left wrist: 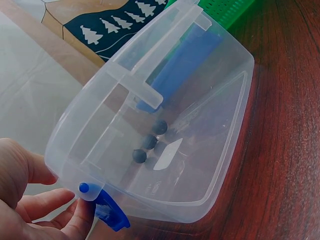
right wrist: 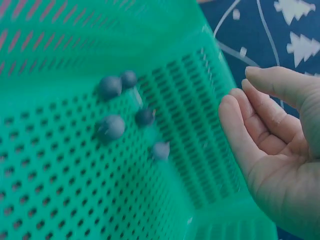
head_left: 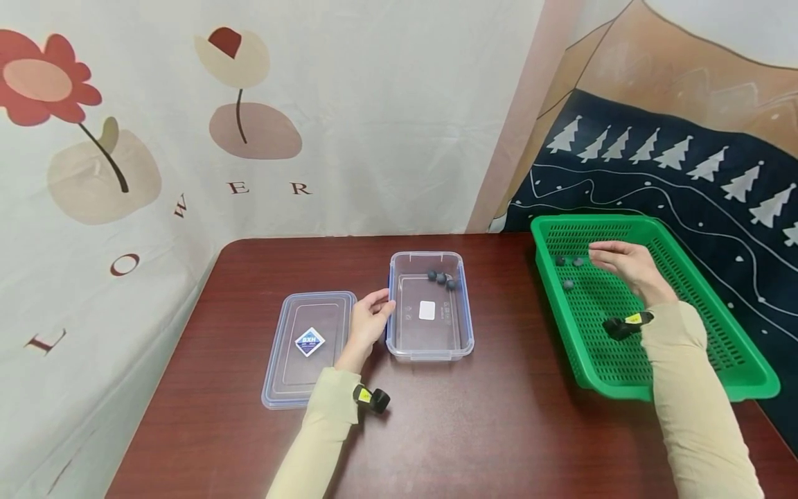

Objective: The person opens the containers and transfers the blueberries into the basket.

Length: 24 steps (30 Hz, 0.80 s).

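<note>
My left hand (head_left: 369,320) pinches the left edge of a clear plastic food container (head_left: 409,339). In the left wrist view its fingers (left wrist: 82,215) are against a blue side latch (left wrist: 111,211), hanging down. Three blueberries (head_left: 441,278) lie inside, towards the container's far right corner. Over the green basket (head_left: 586,367) hovers my right hand (head_left: 630,272), fingers loosely bent and nothing between them. Several blueberries (right wrist: 111,128) sit on the basket's floor near its far left corner, beside that hand in the right wrist view.
A clear lid (head_left: 288,374) with a blue rim and a diamond sticker lies flat left of the container. All stands on a dark red wooden table (head_left: 474,430). Printed cloth (head_left: 386,125) hangs behind, and a navy tree-patterned cloth (head_left: 630,173) borders the basket.
</note>
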Tool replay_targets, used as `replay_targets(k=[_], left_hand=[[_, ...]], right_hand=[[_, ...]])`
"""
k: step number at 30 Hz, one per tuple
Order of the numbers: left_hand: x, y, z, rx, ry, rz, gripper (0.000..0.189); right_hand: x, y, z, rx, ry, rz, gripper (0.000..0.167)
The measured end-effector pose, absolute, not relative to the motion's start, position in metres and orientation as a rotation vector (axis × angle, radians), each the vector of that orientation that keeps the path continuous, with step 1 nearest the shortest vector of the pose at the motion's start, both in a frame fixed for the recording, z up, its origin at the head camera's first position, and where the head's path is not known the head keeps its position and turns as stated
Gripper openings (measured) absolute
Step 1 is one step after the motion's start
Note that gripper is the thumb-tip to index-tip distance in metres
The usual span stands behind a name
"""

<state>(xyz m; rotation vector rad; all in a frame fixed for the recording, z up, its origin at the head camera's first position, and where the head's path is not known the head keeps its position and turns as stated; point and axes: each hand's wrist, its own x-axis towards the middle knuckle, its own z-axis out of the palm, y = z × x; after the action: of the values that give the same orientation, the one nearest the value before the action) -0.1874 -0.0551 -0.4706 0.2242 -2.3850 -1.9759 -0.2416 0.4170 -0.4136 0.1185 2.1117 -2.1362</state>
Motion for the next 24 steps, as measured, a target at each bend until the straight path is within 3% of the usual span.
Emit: replay_targets(k=[13,24], left_hand=[[-0.185,-0.056,-0.468,0.218,-2.372,-1.997,0.032],[-0.186,-0.055,-0.469,0.214,-2.368,-1.997,0.032]], right_hand=[[-0.245,0.338,-0.369,-0.001,2.203,-2.156,0.015],[-0.256,0.282,-0.366,-0.088,2.248,-2.075,0.014]])
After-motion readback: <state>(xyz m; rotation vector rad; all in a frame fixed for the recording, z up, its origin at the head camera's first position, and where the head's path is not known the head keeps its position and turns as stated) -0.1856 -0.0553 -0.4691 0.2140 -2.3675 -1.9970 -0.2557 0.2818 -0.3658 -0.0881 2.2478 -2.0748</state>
